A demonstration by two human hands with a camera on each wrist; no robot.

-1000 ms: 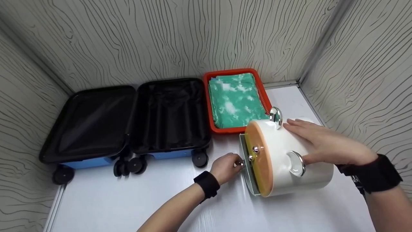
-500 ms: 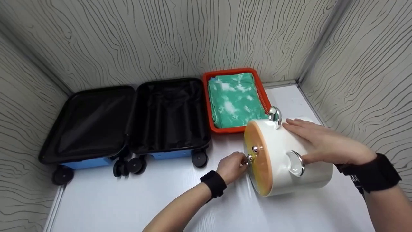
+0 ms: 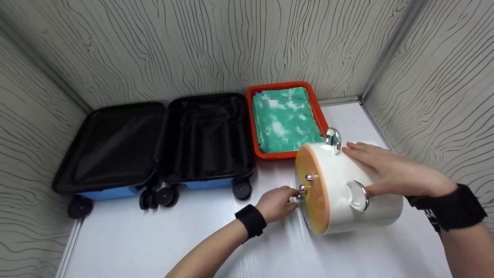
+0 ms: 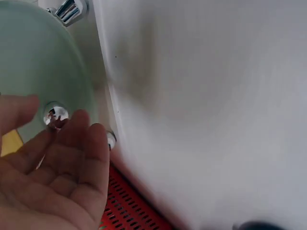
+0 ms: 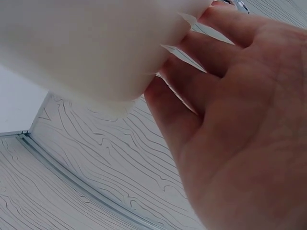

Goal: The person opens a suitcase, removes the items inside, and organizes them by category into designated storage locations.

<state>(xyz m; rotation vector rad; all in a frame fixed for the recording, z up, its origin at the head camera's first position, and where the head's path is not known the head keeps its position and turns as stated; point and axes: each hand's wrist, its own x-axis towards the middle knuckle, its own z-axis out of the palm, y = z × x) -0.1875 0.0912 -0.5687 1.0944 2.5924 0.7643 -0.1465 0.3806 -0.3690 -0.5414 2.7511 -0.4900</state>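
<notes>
A white drum-shaped container (image 3: 362,220) with chrome loop handles (image 3: 359,195) lies on its side on the white table. Its round front, with an orange rim, faces left behind a see-through lid (image 4: 48,52), greenish in the left wrist view. My left hand (image 3: 274,204) is at the lid's silver knob (image 4: 56,116), with thumb and fingers spread loosely around it. From the right, my right hand (image 3: 401,172) rests its stretched fingers on the container's side. Its thumb lies close to the lower handle.
An opened suitcase (image 3: 210,139) with black insides and blue shell lies on the left, wheels toward me. Behind the container stands a red basket (image 3: 276,155) holding folded green-and-white cloth (image 3: 285,119). Patterned walls (image 3: 216,46) enclose the table (image 3: 154,239).
The lid, held tilted off the container's front at first, moved right and now sits against it. My left hand followed, then loosened its fingers from the knob. The right hand stayed on the container.
</notes>
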